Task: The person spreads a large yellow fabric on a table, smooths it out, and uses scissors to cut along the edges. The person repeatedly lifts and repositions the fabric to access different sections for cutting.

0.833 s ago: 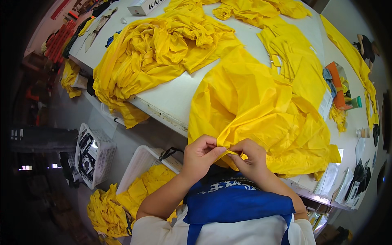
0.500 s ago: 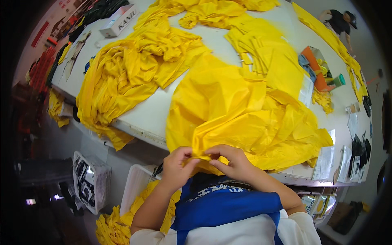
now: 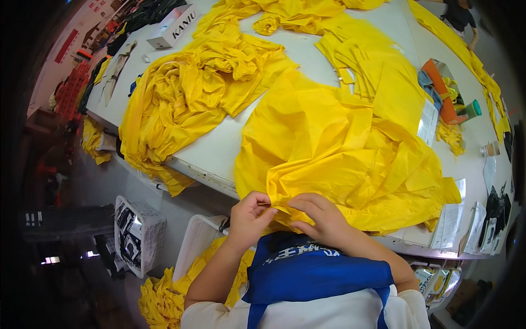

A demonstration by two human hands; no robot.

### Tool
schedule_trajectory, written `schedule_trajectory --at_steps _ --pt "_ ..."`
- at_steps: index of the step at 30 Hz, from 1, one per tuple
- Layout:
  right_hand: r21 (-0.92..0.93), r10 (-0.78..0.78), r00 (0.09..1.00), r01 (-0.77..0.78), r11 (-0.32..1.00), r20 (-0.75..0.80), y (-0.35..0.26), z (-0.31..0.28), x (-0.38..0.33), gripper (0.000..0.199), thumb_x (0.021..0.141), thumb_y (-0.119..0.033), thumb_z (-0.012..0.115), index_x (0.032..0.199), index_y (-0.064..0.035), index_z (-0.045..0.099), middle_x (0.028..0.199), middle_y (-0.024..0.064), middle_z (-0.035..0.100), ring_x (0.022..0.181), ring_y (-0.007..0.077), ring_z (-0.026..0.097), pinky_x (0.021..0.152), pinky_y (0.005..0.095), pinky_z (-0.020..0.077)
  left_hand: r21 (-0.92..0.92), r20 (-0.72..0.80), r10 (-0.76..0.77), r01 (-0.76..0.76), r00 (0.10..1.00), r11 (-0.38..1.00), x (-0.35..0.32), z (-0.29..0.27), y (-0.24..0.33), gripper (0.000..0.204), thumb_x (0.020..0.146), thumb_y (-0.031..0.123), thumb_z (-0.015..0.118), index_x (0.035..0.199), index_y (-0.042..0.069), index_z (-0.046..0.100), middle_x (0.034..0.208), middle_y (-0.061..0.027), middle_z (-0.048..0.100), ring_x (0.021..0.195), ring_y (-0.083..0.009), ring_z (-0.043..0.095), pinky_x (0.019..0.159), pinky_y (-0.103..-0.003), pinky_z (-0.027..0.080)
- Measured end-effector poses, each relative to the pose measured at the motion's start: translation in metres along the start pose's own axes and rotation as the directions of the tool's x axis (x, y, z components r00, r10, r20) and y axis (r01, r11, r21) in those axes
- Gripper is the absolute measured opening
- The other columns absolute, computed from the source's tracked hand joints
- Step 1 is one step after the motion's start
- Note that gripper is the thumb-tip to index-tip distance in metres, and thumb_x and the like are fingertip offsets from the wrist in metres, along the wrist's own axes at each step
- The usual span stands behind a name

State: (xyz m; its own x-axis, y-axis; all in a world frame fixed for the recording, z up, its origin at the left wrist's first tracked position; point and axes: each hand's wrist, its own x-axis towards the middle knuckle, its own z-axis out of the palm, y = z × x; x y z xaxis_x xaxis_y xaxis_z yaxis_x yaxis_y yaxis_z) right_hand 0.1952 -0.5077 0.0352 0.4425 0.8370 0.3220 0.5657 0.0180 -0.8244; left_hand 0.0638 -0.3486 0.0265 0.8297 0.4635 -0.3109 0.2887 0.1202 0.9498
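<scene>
1. White tabletop (image 3: 307,52) runs from the near edge at 6 o'clock out to 12, strewn with yellow fabric; this looks like a sewing workroom.
2. Nearest, at 6 o'clock, left hand (image 3: 249,216) and right hand (image 3: 320,219) meet at the hem of the yellow garment (image 3: 339,148). Fingers of both are closed in a pinch on one small fold of that edge, thumbs on top, hands almost touching.
3. Most of the garment lies crumpled on the tabletop just beyond the hands, its near edge hanging over.
4. Judged step: working along the hem, checking or turning it. A next move would call for sliding the pinch along without letting the slippery cloth slump off the edge.
5. Below at 8 o'clock, a white basket (image 3: 139,233) stands on the floor.
6. Farther, at 10 o'clock, a bigger heap (image 3: 186,93); at 2 o'clock folded pieces (image 3: 378,71); at 11, a box (image 3: 174,26).
</scene>
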Motion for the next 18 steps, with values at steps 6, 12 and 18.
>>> schedule_trajectory --at_steps 6,12,18 --pt "-0.005 -0.103 0.994 0.104 0.995 0.03 0.011 0.022 0.013 0.018 0.074 -0.01 0.07 0.089 -0.0067 0.06 0.08 0.0114 0.06 0.074 0.0301 0.059 0.068 0.038 0.0472 -0.175 -0.021 -0.058 0.054 0.998 0.983 -0.004 -0.001 0.003 0.02 0.084 -0.006 0.061 0.1 0.0 0.053 0.095 -0.0046 0.06 0.089 -0.009 0.058 0.08 -0.022 0.047" --pt "0.004 -0.07 0.997 0.07 0.998 -0.019 0.007 0.026 0.015 0.016 0.074 -0.009 0.071 0.085 -0.0066 0.061 0.078 0.0106 0.061 0.073 0.029 0.06 0.066 0.0373 0.0475 0.149 -0.122 0.137 -0.118 0.983 0.982 -0.011 0.002 0.015 0.011 0.083 -0.001 0.065 0.09 0.001 0.057 0.082 -0.0007 0.06 0.075 -0.0057 0.057 0.069 -0.019 0.047" --pt "0.082 0.061 0.998 -0.059 0.995 -0.015 0.001 0.026 0.01 0.012 0.076 -0.009 0.069 0.083 -0.0047 0.061 0.077 0.0122 0.062 0.072 0.0296 0.061 0.065 0.0363 0.0488 0.354 -0.058 0.234 -0.2 0.97 0.914 -0.015 -0.002 0.019 0.014 0.079 0.001 0.07 0.087 0.001 0.058 0.078 -0.003 0.061 0.071 -0.0068 0.058 0.065 -0.02 0.048"
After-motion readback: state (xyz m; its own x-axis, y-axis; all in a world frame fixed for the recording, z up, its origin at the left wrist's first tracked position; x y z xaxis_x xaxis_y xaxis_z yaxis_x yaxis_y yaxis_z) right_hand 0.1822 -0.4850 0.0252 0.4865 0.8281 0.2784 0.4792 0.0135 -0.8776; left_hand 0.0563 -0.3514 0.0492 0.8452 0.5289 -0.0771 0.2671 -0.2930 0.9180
